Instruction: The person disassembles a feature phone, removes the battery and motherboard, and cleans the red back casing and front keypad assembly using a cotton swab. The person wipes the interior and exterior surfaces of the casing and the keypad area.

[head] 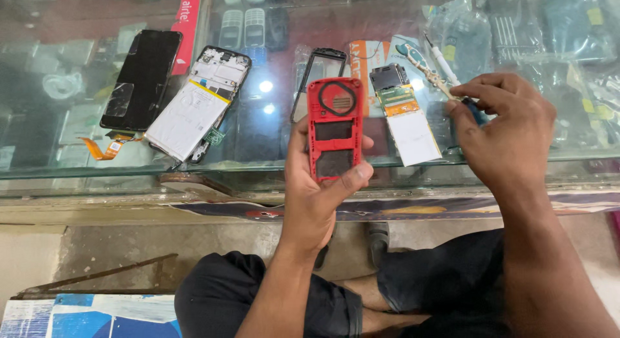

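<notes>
**Red phone shell in one hand, tool in the other, over a glass counter**

The left hand (316, 189) is holding a red phone shell (334, 128) upright in front of the person, with the thumb pressing along its right edge and the fingers closing round it from behind. The shell is facing the camera, showing a round opening near the top and two dark rectangular gaps below it. It is hovering just above the front edge of the glass counter (64, 173).

The right hand (507, 134) is reaching over the counter with its fingers pinching together on a small blue-handled tool (476, 112), most of which is hiding under the fingers.

Just left of that hand, a phone circuit board (403, 118) is lying flat on the glass, with a black phone frame (318, 73) beside it, behind the red shell. Two slim tools (434, 67) are resting beyond the board. Further left, an opened smartphone (197, 105) is lying face down, and a detached black screen (143, 80) with an orange ribbon cable is lying next to it.
</notes>
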